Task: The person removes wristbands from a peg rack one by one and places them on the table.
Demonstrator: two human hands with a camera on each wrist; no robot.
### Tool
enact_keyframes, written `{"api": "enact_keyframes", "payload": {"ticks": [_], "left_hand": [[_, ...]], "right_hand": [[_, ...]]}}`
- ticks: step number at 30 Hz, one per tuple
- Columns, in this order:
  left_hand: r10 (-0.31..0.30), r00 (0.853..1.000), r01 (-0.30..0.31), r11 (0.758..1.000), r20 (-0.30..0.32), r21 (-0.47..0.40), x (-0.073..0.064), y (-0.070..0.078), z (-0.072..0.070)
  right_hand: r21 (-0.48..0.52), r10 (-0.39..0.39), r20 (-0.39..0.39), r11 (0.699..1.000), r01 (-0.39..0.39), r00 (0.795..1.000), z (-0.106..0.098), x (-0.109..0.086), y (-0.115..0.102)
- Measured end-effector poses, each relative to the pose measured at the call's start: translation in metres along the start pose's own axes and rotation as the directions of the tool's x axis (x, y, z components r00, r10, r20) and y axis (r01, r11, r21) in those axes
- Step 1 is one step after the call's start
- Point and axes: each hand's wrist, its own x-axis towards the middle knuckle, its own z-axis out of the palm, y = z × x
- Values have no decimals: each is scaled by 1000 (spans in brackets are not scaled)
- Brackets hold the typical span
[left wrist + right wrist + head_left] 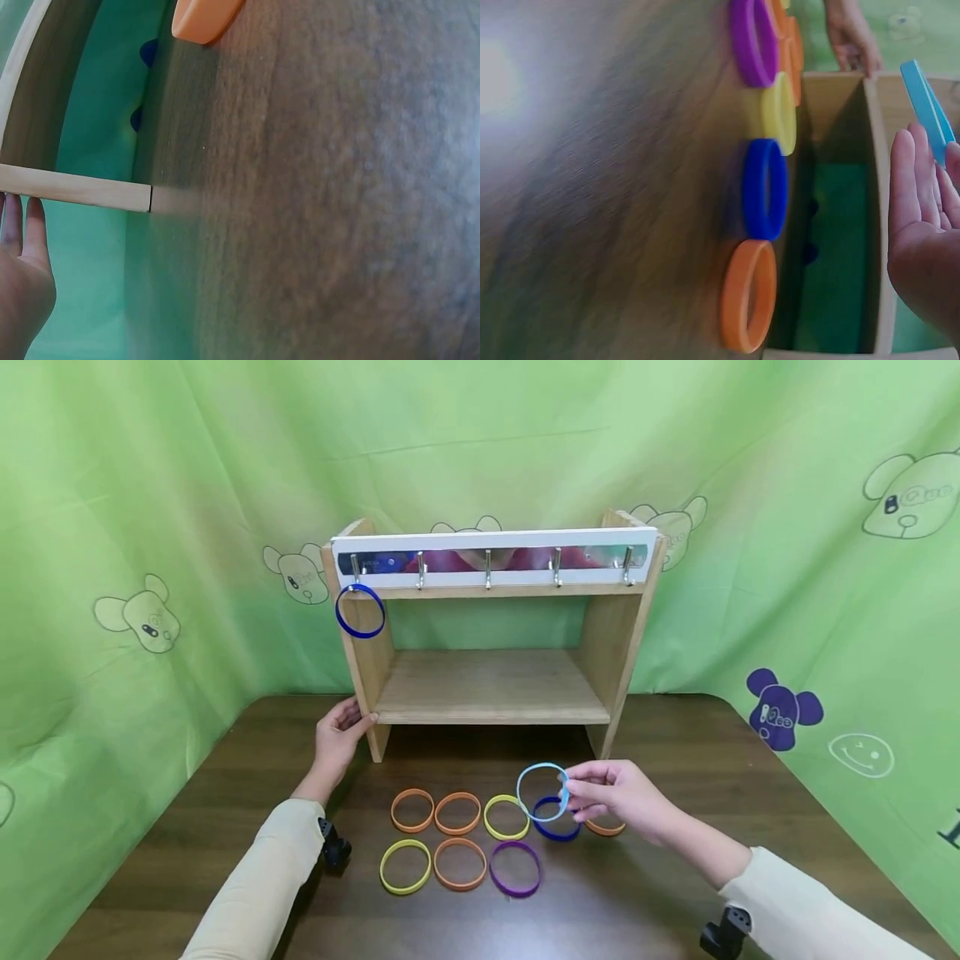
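Note:
My right hand [611, 793] pinches a light blue silicone wristband [928, 109] between thumb and fingers, raised above the table in front of the wooden rack [495, 685]. At the rack's left side panel, my left hand [337, 739] holds the lower front edge, thumb across the front and fingertips [35, 217] against the outer face. A dark blue wristband [361, 635] hangs from the leftmost of several metal hooks. Under the held band lie a blue wristband [765, 189] and a yellow wristband [506, 837]; an orange wristband [739, 300] is partly behind my right hand in the head view.
More wristbands lie in two rows on the dark wooden table [225, 827], among them a purple wristband [516, 893] and several orange and yellow ones. The rack's remaining hooks, such as the middle hook [487, 570], carry nothing. A green printed cloth [487, 443] hangs behind.

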Motion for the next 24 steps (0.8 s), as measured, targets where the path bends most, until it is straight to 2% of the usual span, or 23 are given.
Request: {"api": "enact_keyframes", "payload": {"ticks": [5,12,17,24], "left_hand": [[0,1000,0,1000,8,8,-1,-1,0],[23,1000,-23,1000,-16,-1,15,-32,-4],[-17,1000,17,1000,-3,-26,15,-29,-4],[-36,999,35,999,-8,-31,13,-26,-4]], "right_hand": [[-1,44,26,999,-44,999,-8,-12,12],[17,99,80,995,-101,992,-17,-23,30],[-3,138,113,990,-138,984,-21,-31,40],[-1,148,182,989,-151,972,-24,-38,48]]}}
